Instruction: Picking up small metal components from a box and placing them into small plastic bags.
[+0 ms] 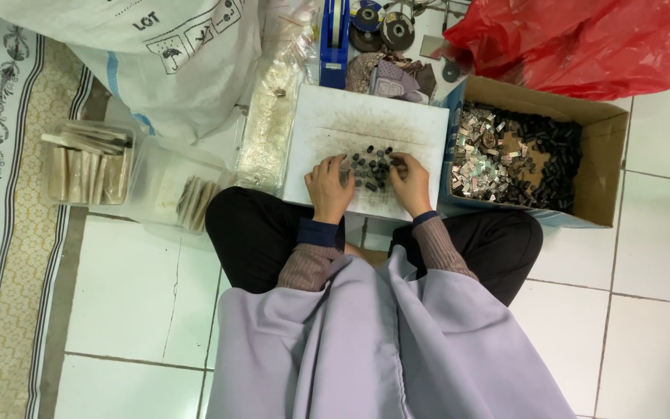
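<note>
A white board [335, 116] lies on my lap side of the floor, smudged with dark dust. A cluster of several small dark cylindrical pieces [371, 164] sits near its front edge. My left hand [329, 186] rests on the board at the left of the cluster, fingers bent onto the pieces. My right hand [411, 181] is at the right of the cluster, fingertips pinched around one small piece [391, 161]. Both hands nearly meet over the pile.
An open cardboard box [592, 159] of small dark and silvery parts stands at the right. A red plastic bag [583, 39] lies behind it. Clear plastic containers [91, 163] with flat packets sit at left, a white sack [172, 54] and blue tape dispenser [335, 39] behind.
</note>
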